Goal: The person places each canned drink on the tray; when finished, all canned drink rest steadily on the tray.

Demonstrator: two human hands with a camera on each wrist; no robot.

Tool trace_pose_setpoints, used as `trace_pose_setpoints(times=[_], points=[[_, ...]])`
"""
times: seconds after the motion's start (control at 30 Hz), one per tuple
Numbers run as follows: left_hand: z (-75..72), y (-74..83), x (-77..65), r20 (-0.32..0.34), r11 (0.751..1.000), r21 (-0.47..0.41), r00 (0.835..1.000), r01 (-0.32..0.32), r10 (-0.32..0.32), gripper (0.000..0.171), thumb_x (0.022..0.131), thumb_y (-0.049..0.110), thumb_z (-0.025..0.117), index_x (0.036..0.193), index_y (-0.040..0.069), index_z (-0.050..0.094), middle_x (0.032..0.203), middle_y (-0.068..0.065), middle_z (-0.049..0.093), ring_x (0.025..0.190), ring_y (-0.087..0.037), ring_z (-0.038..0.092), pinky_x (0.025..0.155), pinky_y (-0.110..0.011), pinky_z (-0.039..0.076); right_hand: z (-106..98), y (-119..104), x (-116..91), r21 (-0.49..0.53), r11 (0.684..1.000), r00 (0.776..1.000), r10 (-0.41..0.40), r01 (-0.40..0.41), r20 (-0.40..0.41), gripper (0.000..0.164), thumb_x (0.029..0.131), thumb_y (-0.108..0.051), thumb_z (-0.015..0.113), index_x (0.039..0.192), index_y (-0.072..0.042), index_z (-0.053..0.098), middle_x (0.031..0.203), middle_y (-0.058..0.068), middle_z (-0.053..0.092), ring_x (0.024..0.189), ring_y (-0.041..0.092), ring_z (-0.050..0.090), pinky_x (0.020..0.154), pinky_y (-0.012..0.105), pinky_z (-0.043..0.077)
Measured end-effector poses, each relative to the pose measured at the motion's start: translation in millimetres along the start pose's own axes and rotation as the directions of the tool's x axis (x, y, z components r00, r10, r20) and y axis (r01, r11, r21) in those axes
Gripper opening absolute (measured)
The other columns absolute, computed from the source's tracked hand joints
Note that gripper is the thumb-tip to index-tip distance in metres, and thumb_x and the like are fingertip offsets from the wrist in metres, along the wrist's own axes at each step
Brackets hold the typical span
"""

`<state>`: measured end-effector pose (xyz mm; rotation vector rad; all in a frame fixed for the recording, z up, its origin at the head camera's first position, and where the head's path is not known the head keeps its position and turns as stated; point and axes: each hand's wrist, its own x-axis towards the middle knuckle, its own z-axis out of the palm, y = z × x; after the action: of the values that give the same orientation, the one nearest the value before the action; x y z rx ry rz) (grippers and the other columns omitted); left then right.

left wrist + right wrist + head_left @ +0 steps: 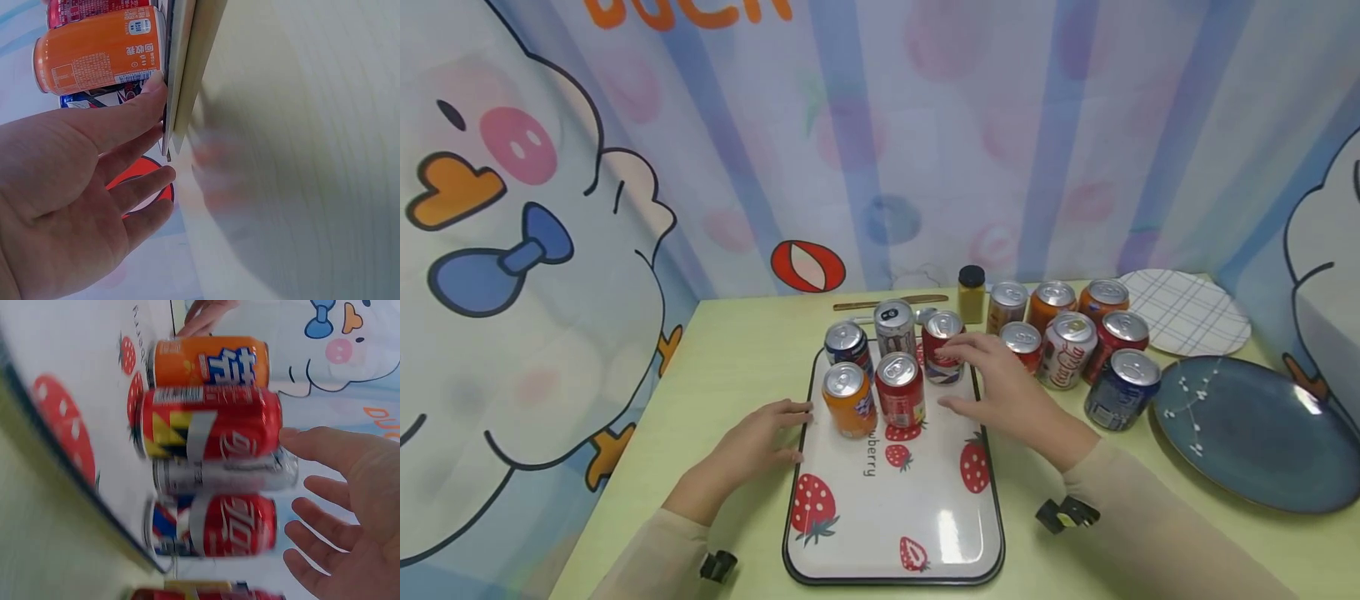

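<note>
A white strawberry-print tray (895, 517) carries several cans in its far half. In the front row stand an orange can (850, 402) and a red Coca-Cola can (900, 390). Behind them are a dark blue can (847, 346), a silver can (894, 327) and a second red cola can (943, 346). My left hand (752, 450) is at the tray's left edge, its thumb by the orange can's base in the left wrist view. Fingers spread and holding nothing, my right hand (1000, 387) is close beside the second red can; the right wrist view shows a gap there.
More cans, among them a white Coca-Cola can (1067, 352) and a navy can (1123, 390), crowd the right of the tray. Beyond lie a dark blue plate (1262, 442) and a checked round mat (1187, 312). A yellow jar (972, 296) and a knife (887, 302) are at the back.
</note>
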<state>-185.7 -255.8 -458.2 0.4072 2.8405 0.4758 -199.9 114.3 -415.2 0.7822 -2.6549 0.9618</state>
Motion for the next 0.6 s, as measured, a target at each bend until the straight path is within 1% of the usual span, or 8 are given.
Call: trace_pose_setpoints(times=[0.13,0.2,0.3,0.43,0.5,0.6], points=[[0.5,0.8,0.5,0.003,1.0,0.004,1.0,0.003,-0.003,0.061,0.085,0.019,0.085,0.141,0.01,0.064,0.155,-0.007,0.054,0.147,-0.037,0.045,0.12,-0.056,0.041,-24,21,-21,-0.077,0.993,0.992,-0.092,0.085,-0.092,0.05,0.076,-0.013,0.092,0.121,-0.006,0.072,0.129,0.014,0.065,0.121,0.035,0.06,0.1,0.056,0.054],[0.2,1.2,0.4,0.003,1.0,0.006,1.0,0.0,0.0,0.061,0.085,0.019,0.086,0.141,0.01,0.064,0.154,-0.007,0.055,0.146,-0.037,0.046,0.12,-0.055,0.042,-35,31,-32,-0.107,0.989,0.985,-0.118,0.105,-0.126,0.048,0.074,-0.01,0.093,0.118,-0.006,0.073,0.127,0.015,0.066,0.118,0.035,0.06,0.097,0.057,0.054],[-0.8,1.5,-0.2,0.002,1.0,0.012,1.0,-0.005,0.004,0.06,0.085,0.018,0.086,0.141,0.01,0.065,0.154,-0.007,0.055,0.146,-0.037,0.047,0.12,-0.055,0.042,-50,46,-49,-0.154,0.98,0.979,-0.145,0.122,-0.146,0.049,0.072,-0.006,0.093,0.116,-0.006,0.074,0.126,0.015,0.066,0.117,0.036,0.059,0.095,0.058,0.052],[-2.1,1.8,-1.1,0.004,1.0,0.018,1.0,-0.013,0.013,0.06,0.085,0.018,0.085,0.141,0.008,0.065,0.155,-0.008,0.054,0.146,-0.038,0.046,0.12,-0.056,0.041,-68,64,-68,-0.226,0.961,0.969,-0.195,0.158,-0.154,0.056,0.066,-0.005,0.095,0.118,-0.005,0.073,0.123,0.016,0.065,0.115,0.037,0.058,0.092,0.059,0.049],[-1.9,1.8,-1.4,0.004,1.0,0.012,1.0,-0.012,0.012,0.059,0.086,0.018,0.085,0.14,0.008,0.065,0.155,-0.008,0.054,0.147,-0.038,0.045,0.121,-0.056,0.04,-78,73,-75,-0.262,0.952,0.964,-0.207,0.158,-0.169,0.06,0.064,-0.005,0.095,0.119,-0.005,0.072,0.122,0.018,0.065,0.114,0.039,0.058,0.091,0.06,0.047],[-0.4,1.5,-1.4,0.0,1.0,0.0,1.0,-0.006,0.006,0.06,0.085,0.018,0.085,0.14,0.008,0.065,0.155,-0.008,0.054,0.147,-0.039,0.044,0.121,-0.056,0.04,-90,85,-86,-0.298,0.948,0.966,-0.174,0.111,-0.193,0.064,0.06,-0.006,0.096,0.119,-0.004,0.072,0.123,0.019,0.064,0.114,0.042,0.057,0.091,0.065,0.043]])
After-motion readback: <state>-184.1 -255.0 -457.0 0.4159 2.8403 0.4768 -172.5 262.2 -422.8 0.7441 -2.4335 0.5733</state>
